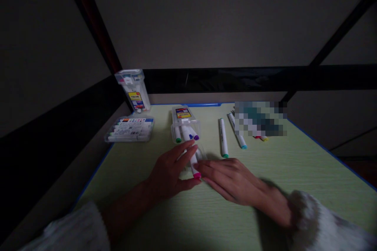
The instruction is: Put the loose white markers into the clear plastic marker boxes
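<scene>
A clear plastic marker case (185,125) lies on its side on the pale green table (294,164), its open end toward me, with several white markers inside. My left hand (172,172) curls round the case's open end and a white marker with a pink cap (194,166) that sticks out of it. My right hand (235,182) reaches in from the right, fingers stretched and close together, their tips at the pink cap. Whether it grips the marker I cannot make out.
Another marker case (134,90) stands upright at the back left, and a third (129,129) lies flat near the left edge. Loose markers (224,137) lie right of the middle case beside a blurred patch (260,119). A dark rail runs behind the table.
</scene>
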`<state>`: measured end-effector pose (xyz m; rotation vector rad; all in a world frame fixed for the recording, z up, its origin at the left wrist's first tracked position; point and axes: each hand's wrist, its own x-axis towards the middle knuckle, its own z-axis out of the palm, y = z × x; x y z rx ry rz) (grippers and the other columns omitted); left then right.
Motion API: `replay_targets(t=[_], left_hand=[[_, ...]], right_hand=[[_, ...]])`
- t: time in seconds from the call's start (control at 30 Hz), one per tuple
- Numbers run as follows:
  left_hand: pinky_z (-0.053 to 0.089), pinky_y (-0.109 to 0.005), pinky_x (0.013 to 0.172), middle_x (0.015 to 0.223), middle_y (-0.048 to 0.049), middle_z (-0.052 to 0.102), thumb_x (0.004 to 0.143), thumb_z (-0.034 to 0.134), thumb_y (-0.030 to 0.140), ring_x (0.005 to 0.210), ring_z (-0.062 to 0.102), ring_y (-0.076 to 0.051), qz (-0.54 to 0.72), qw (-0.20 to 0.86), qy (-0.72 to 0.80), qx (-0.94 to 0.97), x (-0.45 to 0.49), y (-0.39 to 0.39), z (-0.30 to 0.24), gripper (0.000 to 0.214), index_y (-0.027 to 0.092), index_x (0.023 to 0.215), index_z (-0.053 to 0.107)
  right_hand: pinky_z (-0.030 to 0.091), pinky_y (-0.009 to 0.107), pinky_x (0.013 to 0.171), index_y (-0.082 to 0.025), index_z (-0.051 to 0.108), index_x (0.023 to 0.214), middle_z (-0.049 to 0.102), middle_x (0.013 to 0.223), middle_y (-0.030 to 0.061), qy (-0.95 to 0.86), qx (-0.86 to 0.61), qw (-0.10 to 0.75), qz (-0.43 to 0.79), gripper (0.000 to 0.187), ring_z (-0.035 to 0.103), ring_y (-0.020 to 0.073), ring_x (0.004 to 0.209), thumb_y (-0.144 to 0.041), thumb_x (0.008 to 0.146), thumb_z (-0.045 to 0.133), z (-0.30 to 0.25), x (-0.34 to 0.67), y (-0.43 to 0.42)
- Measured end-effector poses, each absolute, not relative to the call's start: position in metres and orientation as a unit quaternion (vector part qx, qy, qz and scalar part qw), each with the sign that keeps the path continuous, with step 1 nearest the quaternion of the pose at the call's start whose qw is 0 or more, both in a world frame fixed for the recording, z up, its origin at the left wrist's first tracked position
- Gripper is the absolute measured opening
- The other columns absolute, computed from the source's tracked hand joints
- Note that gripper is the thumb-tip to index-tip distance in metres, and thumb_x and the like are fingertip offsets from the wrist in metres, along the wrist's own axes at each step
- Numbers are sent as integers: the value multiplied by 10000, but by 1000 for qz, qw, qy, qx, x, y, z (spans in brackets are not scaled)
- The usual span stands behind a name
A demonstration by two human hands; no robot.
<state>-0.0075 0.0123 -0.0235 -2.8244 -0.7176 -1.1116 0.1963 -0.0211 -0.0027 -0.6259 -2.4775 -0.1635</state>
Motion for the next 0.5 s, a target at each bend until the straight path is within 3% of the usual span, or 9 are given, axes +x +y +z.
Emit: replay_targets(t=[0.5], left_hand=[[474,-357,897,1191,-164,518,846,447,368,1103,512,-229,-360,24,-257,-897,-6,11,-26,436,124,1207,432]], right_hand=[[544,281,602,-102,432,1185,653,933,92,-932,-247,260,-44,302,631,154,766,-137,898,344,-3,196,-21]])
